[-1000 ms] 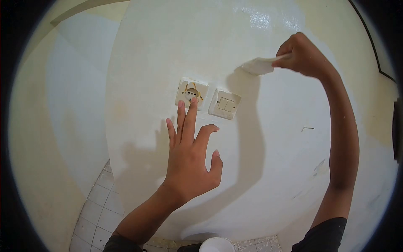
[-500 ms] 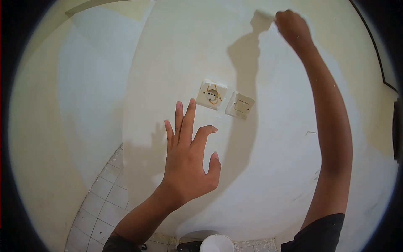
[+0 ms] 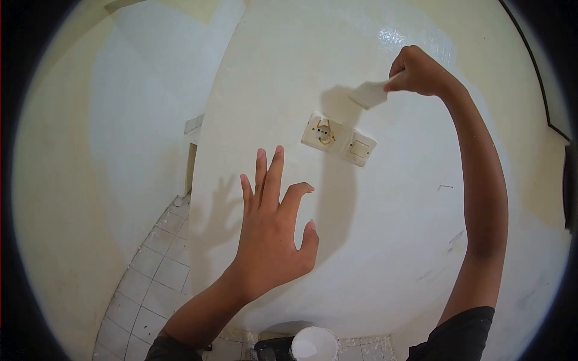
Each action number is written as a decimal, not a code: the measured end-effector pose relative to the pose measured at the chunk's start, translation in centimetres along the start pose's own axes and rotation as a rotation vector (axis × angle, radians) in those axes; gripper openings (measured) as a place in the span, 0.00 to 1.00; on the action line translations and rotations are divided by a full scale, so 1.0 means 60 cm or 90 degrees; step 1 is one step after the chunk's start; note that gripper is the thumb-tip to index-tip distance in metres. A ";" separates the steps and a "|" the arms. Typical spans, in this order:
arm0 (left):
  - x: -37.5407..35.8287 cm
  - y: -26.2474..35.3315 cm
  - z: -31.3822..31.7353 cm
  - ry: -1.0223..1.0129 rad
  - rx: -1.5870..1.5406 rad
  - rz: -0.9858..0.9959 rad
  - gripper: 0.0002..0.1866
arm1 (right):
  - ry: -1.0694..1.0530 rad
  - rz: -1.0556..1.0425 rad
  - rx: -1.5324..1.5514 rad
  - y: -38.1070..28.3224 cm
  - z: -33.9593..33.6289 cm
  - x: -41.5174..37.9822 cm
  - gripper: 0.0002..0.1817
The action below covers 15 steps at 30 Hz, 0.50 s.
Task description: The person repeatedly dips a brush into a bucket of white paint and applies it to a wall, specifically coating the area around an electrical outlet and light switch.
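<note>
High on the right, my right hand (image 3: 418, 71) is closed around the handle of a wide, flat, white-coated paintbrush (image 3: 368, 95). The brush head points left and down, close to the wall (image 3: 271, 78), just above a power socket (image 3: 323, 132) and a light switch (image 3: 359, 148). Wet white paint glistens on the wall above this hand. My left hand (image 3: 274, 231) is raised below and left of the socket, its fingers spread and its index finger and thumb curved apart with nothing between them. Its shadow falls on the wall to its left.
Below, a white bucket (image 3: 315, 345) stands beside a black object (image 3: 274, 349) on the tiled floor (image 3: 158, 274). A dark cable (image 3: 537, 66) runs down the wall at the right. A small bent metal piece (image 3: 445, 186) sticks out near my right forearm.
My right hand has come down with the paintbrush, from high on the wall to just above the socket and switch. My left hand keeps its pose. The view has shifted slightly.
</note>
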<state>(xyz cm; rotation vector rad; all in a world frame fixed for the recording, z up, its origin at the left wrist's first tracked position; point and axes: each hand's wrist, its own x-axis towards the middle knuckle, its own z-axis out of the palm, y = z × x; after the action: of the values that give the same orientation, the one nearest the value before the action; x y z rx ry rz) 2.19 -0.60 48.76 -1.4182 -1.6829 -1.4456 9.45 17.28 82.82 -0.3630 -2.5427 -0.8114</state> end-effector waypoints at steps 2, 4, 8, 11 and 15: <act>-0.005 0.004 -0.004 -0.008 0.001 -0.004 0.23 | 0.058 0.025 -0.031 0.012 0.004 0.016 0.14; -0.009 0.003 -0.008 -0.010 0.003 -0.005 0.23 | 0.129 0.017 -0.074 0.025 0.001 0.035 0.14; -0.014 0.000 -0.022 -0.014 0.005 -0.015 0.24 | 0.313 -0.024 -0.194 0.046 -0.027 0.078 0.14; -0.015 0.002 -0.033 0.000 -0.012 -0.026 0.23 | 0.414 -0.028 -0.271 0.054 -0.053 0.109 0.12; -0.013 -0.001 -0.045 -0.020 0.011 -0.022 0.24 | 0.473 0.027 -0.434 0.052 -0.046 0.129 0.09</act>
<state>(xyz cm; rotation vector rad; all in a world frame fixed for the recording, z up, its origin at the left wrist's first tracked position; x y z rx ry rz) 1.72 -3.35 48.87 -1.4168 -1.7429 -1.4314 4.80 18.98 90.08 -0.2479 -1.5289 -1.4596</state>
